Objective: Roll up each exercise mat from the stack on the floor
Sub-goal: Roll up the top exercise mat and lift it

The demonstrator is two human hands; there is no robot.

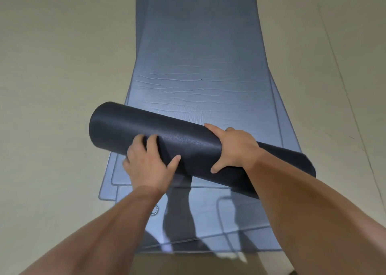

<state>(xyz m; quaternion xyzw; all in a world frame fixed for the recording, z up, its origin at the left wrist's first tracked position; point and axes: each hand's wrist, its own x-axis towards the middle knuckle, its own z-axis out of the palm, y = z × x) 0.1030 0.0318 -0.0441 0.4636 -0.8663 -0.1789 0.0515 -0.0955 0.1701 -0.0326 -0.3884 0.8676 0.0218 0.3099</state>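
A dark grey rolled mat [188,143] lies slantwise across the near end of a stack of flat blue-grey mats [198,66], its left end jutting past the stack's left edge. My left hand [150,162] grips the roll left of its middle, thumb on the near side. To the right of the middle, my right hand [234,147] wraps over the top of the roll. The stack runs away from me lengthwise, and several offset mat corners show below the roll.
Beige floor [52,76] lies on both sides of the stack. A thin seam in the floor [344,87] runs along the right. A metal eyelet [155,209] sits in a mat corner near my left forearm.
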